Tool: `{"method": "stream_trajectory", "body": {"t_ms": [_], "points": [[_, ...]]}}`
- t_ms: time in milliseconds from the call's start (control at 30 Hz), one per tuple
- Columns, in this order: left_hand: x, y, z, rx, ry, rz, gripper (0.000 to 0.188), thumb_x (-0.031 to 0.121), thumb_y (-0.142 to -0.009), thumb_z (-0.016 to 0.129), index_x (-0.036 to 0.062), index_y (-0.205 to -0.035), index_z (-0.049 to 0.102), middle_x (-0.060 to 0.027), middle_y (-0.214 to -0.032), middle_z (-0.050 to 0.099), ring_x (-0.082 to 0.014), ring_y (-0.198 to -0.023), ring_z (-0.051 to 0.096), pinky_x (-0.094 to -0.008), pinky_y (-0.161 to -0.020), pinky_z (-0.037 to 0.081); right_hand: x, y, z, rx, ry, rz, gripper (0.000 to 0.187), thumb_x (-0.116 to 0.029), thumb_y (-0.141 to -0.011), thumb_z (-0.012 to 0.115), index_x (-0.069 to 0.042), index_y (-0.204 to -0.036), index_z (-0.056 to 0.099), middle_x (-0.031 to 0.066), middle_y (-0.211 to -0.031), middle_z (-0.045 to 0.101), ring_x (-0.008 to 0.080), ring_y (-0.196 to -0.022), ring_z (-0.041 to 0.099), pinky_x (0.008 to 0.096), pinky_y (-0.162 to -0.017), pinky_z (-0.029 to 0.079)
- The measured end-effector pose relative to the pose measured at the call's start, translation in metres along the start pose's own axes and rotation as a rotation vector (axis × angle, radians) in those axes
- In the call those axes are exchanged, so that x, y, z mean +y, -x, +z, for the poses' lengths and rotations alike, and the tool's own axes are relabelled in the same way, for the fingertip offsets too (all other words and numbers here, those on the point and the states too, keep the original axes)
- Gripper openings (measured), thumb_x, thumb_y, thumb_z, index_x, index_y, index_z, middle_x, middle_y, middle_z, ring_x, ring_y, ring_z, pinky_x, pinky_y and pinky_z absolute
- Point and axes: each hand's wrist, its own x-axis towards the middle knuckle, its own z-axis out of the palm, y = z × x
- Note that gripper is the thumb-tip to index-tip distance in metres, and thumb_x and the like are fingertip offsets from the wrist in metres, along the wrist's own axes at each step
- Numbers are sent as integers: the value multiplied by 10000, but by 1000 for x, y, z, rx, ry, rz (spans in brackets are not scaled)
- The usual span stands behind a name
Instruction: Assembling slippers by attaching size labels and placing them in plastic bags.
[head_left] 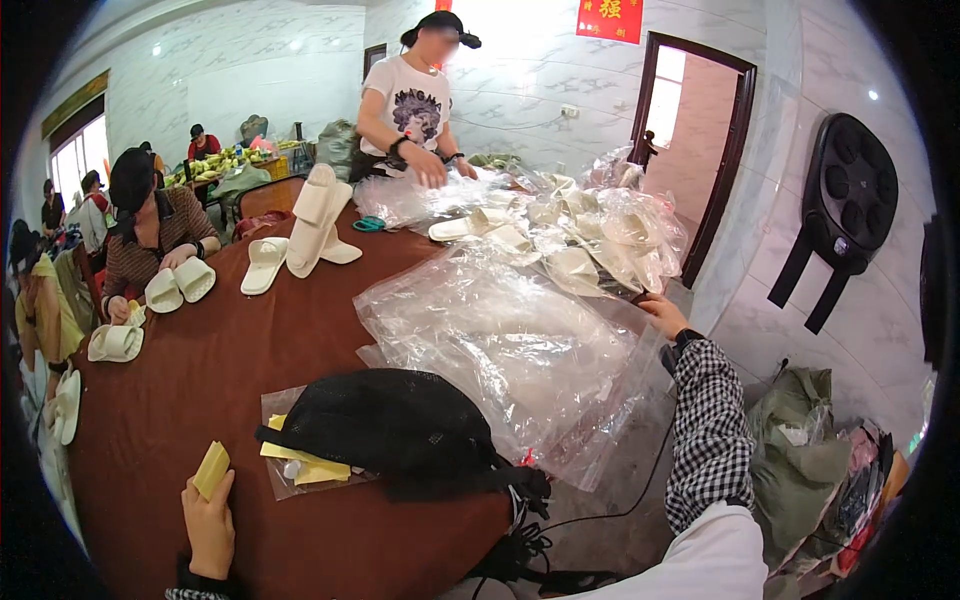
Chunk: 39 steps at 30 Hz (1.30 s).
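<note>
My left hand is closed around a small stack of yellow paper slips near the table's front left. At the right table edge, my right hand has its fingers closed at the rim of a clear plastic bag; its fingertips are partly hidden. More flat clear bags lie under it in a wide pile. Just beyond that hand is a heap of cream slippers, many of them in clear plastic. A black mesh cap rests on the table, over a clear pouch with yellow slips.
Across the brown table, a person handles clear plastic. Another person sits at the left. Cream slippers stand stacked on the far side, near teal scissors. Sacks sit on the right floor; a black cable runs nearby.
</note>
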Motion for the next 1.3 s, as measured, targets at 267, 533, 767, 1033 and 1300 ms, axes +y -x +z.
{"method": "stream_trajectory", "body": {"t_ms": [267, 533, 767, 1033, 1300], "points": [[5, 7, -6, -23, -29, -36, 538, -106, -744, 566, 100, -1234, 647, -192, -1196, 548, -384, -1057, 504, -441, -938, 431, 14, -74, 43, 271, -31, 251, 913, -268, -768, 727, -122, -1543, 268, 264, -1458, 420, 413, -1367, 382, 433, -1133, 333], [5, -8, -1, -26, -8, 5, 550, -101, -736, 584, 98, -1245, 643, -169, -1200, 580, -380, -1059, 503, -446, -926, 430, 38, -103, 46, 320, -1061, 330, 534, -53, -851, 686, 22, -1347, 503, 116, -1113, 640, 190, -874, 642, 276, -730, 548], [1, 1, -2, -7, -44, 1, 526, -93, -746, 582, 85, -1236, 647, -168, -1185, 589, -364, -1065, 510, -436, -920, 428, -21, -82, -22, 396, -501, -17, 515, 19, -824, 644, 26, -1328, 541, 85, -1131, 602, 173, -973, 627, 282, -865, 514], [-5, 3, 7, 29, -2, 16, 516, -91, -752, 574, 75, -1236, 640, -176, -1173, 585, -380, -1074, 503, -444, -934, 421, -87, -61, -80, 254, 244, -381, 821, 194, -659, 461, -80, -1433, 420, 236, -1355, 406, 419, -1266, 461, 428, -1078, 405], [-9, 6, 7, -45, 24, -28, 482, -82, -789, 558, 63, -1243, 632, -219, -1262, 527, -392, -1141, 493, -438, -993, 403, -88, -64, -58, -326, -387, -14, 550, -170, -837, 681, -104, -1371, 564, 89, -1150, 646, 166, -975, 650, 310, -768, 528]]}}
